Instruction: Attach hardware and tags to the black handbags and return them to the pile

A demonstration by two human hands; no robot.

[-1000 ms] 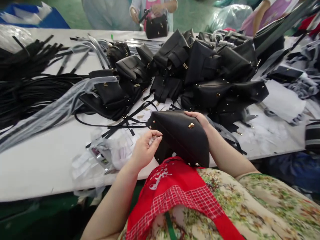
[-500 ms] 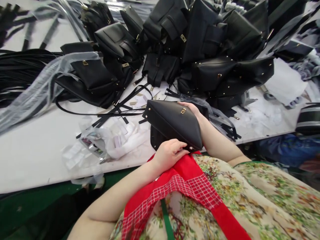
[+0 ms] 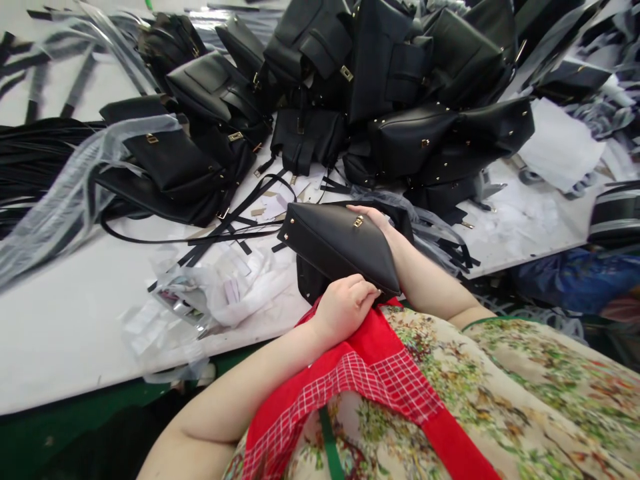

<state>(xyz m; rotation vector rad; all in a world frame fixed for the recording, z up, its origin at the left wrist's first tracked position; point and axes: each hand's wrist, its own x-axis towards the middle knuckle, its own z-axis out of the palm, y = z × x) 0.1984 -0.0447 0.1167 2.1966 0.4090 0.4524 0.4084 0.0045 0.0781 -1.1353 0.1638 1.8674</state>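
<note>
A black handbag [image 3: 345,243] lies tilted on its side at the table's near edge, close to the red apron, its smooth panel up. A small gold clasp [image 3: 358,221] sits near its far edge, and metal studs mark its left end. My right hand [image 3: 376,223] grips the far right side of the bag, with some fingers hidden behind it. At the near right corner, my left hand [image 3: 347,303] is closed, fingertips pinched by a small metal stud. Whether they grip the stud itself is hard to see. Thin black straps [image 3: 225,233] run left from the bag.
Several black handbags [image 3: 395,60] are heaped across the back of the table [image 3: 55,347]. Crumpled plastic film [image 3: 240,287] and paper scraps lie left of the held bag. Clear wrapping [image 3: 75,180] and a bundle of black strips [image 3: 40,150] are further left.
My left fingers have closed together at the bag's near right corner, by the stud. The bag stays in my hands, tipped slightly; the whole view has shifted a little.
</note>
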